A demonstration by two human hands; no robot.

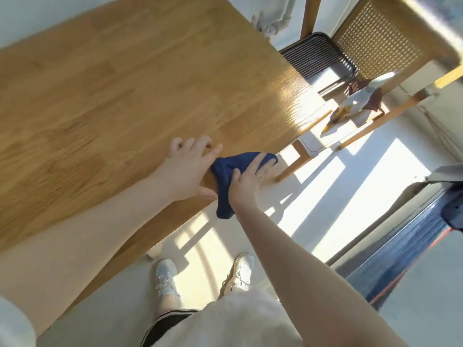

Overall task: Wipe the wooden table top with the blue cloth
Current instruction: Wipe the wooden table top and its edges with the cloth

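Right hand [246, 180] lies flat-fingered on the blue cloth [226, 179] draped over the tabletop [112, 96] edge, apparently gathering it; left hand [188, 169], fingers spread and empty, braces alongside.

The setting is a domestic dining area. A wooden worktop [112, 78] of jointed oak-coloured boards stands on a pale floor [205, 236]. A wooden chair with a woven cane back [383, 33] and a dark slatted chair [313, 56] stand at its far end. Strong sunlight falls in window-shaped patches across the floor. A blue rug with a red stripe [400, 249] lies at the right.
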